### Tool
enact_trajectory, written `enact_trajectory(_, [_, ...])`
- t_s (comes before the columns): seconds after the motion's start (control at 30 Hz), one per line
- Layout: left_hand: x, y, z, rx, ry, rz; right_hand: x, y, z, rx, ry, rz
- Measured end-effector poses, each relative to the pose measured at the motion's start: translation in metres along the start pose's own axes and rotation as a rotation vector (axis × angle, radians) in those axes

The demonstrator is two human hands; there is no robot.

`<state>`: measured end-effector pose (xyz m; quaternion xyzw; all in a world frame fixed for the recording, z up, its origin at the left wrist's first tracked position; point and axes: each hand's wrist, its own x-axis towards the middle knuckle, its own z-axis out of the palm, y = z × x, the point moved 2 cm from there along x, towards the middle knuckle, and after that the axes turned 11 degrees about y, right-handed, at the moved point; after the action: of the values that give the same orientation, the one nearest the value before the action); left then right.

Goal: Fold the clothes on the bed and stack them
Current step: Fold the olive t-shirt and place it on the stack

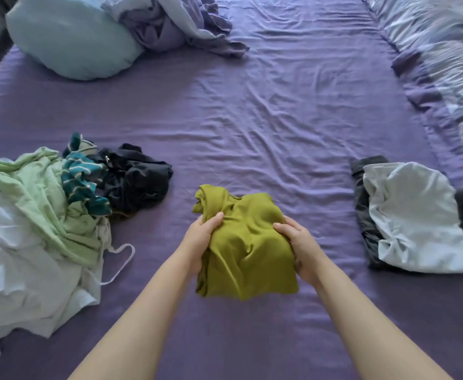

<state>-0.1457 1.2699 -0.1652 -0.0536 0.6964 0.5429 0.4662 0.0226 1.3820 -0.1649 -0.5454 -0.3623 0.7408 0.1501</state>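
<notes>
You hold the green top (248, 242) between both hands above the bed (279, 119), folded small, likely ready for stacking. Your left hand (201, 237) and right hand (297, 244) each clasp a side, thumbs on top, fingers curled beneath. Unfolded clothes (46, 209) lie left; the stack (414, 218) waits right.

Purple-sheeted bed (279, 105): unfolded clothes heap (46, 209) left, folded stack (417, 223) right

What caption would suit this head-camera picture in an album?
Both hands, left and right, hold a folded olive-green garment over a purple bed sheet, between unfolded clothes and a folded stack.
</notes>
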Motion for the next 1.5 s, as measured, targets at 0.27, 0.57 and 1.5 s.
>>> enact_trajectory(0.27, [-0.053, 0.006, 0.18, -0.113, -0.212, -0.005, -0.02, -0.1, -0.158, 0.044, 0.057, -0.172])
enact_trajectory(0.57, [-0.061, 0.007, 0.344, -0.053, -0.37, 0.017, 0.002, -0.168, -0.307, 0.043, 0.164, -0.292])
enact_trajectory(1.5, [-0.035, -0.098, 0.335, 0.916, -0.025, 0.211, 0.031, -0.081, -0.349, -1.298, 0.762, -0.293])
